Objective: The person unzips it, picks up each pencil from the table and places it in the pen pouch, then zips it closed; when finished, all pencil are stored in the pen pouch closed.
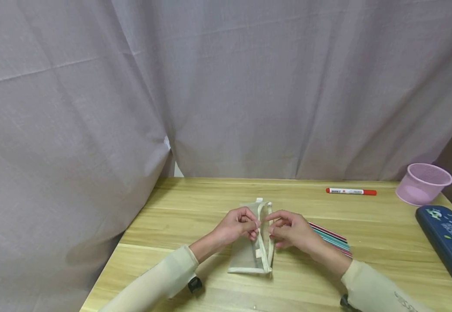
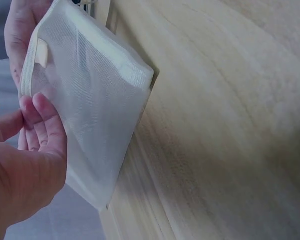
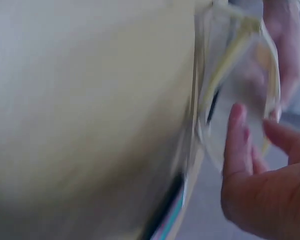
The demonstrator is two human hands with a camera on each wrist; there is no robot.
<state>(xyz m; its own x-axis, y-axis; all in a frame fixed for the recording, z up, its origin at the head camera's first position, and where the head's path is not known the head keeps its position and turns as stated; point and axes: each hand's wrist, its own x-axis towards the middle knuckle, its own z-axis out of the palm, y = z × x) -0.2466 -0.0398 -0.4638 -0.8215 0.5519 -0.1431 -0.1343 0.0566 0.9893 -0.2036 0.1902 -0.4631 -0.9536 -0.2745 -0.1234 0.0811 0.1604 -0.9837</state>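
A pale mesh zipper pouch (image 1: 245, 255) stands partly opened on the table, its cream zipper edges spread apart. My left hand (image 1: 235, 225) pinches one edge of the mouth between thumb and fingertips, as the left wrist view also shows. At the mouth's other side is my right hand (image 1: 294, 232); its index finger reaches over the opening. In the right wrist view, the right fingers (image 3: 235, 145) are fairly straight and parted from the thumb, with nothing gripped between them. Several coloured pens (image 1: 331, 240) lie side by side to the right of the pouch, partly hidden by the right hand.
Behind the hands, a red-and-white marker (image 1: 351, 191) lies on the wooden table (image 1: 171, 216). A pink mesh pen cup (image 1: 421, 186) stands at the back right, with a dark blue pencil case (image 1: 448, 247) in front of it. A grey curtain (image 1: 234, 95) hangs behind.
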